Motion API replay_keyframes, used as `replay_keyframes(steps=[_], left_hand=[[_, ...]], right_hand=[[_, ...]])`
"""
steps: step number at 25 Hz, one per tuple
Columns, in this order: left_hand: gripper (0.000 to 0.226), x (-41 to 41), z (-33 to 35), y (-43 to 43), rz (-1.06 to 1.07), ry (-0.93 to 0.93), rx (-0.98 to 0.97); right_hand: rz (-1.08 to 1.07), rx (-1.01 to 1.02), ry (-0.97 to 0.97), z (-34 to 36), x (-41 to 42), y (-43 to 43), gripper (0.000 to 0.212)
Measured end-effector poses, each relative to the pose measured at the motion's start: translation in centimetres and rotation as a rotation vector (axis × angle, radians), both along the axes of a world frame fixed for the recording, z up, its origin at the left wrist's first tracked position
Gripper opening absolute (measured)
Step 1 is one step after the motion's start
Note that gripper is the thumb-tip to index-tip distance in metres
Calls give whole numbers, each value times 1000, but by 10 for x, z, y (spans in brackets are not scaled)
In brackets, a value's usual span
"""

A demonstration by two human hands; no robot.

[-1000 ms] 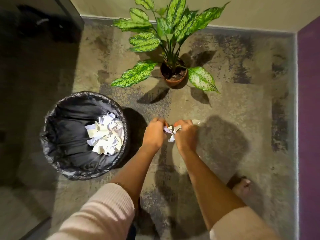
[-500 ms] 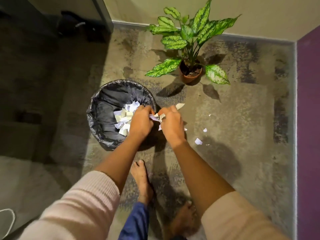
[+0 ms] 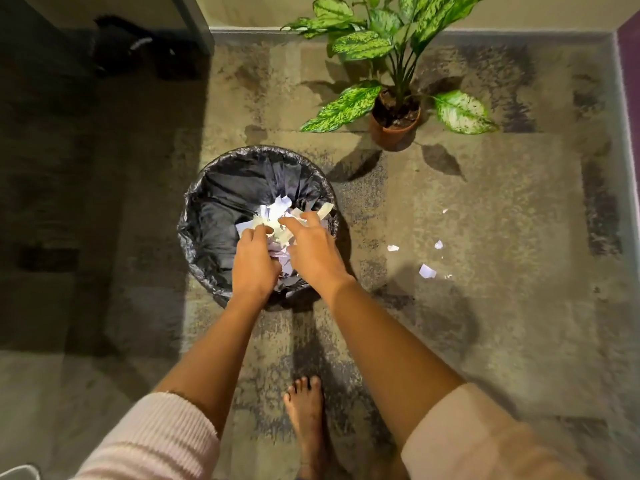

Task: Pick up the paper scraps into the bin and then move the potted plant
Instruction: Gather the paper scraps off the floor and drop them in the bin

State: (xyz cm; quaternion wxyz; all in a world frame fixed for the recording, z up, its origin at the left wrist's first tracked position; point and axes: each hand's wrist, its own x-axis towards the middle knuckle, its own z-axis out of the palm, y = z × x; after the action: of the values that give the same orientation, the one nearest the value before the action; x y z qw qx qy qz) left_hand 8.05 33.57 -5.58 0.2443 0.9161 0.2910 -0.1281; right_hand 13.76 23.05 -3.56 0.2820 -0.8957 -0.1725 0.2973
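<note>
A round bin (image 3: 221, 188) lined with a black bag stands on the floor, with white paper scraps (image 3: 277, 211) piled inside. My left hand (image 3: 254, 261) and my right hand (image 3: 313, 251) hover over the bin's near right part, fingers spread, with scraps loose under the fingertips. A few small white paper scraps (image 3: 426, 271) lie on the floor to the right of the bin. The potted plant (image 3: 394, 123), with speckled green leaves in a terracotta pot, stands upright beyond the bin to the right, near the wall.
The floor is mottled grey-brown carpet. A wall runs along the back, a purple wall (image 3: 632, 64) on the right. My bare foot (image 3: 306, 410) stands behind the bin. A dark object (image 3: 121, 46) lies in the shadowed back left.
Both hands carried a bundle of scraps from the floor leftward over the bin and opened, so the scraps dropped in. The view shifted with me towards the bin.
</note>
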Motion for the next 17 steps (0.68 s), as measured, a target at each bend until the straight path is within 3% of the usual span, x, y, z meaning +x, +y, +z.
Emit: replay_keyframes(steps=[5,12,17], left_hand=[[68,-4,15,-7,-47,12,42],[60,16,43,-47,-148,-49,53],[54,50,50,-109,-261,-209,22]], right_hand=[[2,-21,36,6,5,-13,58],[-172,48,-63,19,13,-65,44],[-266,62,-129,13,26,-117,46]])
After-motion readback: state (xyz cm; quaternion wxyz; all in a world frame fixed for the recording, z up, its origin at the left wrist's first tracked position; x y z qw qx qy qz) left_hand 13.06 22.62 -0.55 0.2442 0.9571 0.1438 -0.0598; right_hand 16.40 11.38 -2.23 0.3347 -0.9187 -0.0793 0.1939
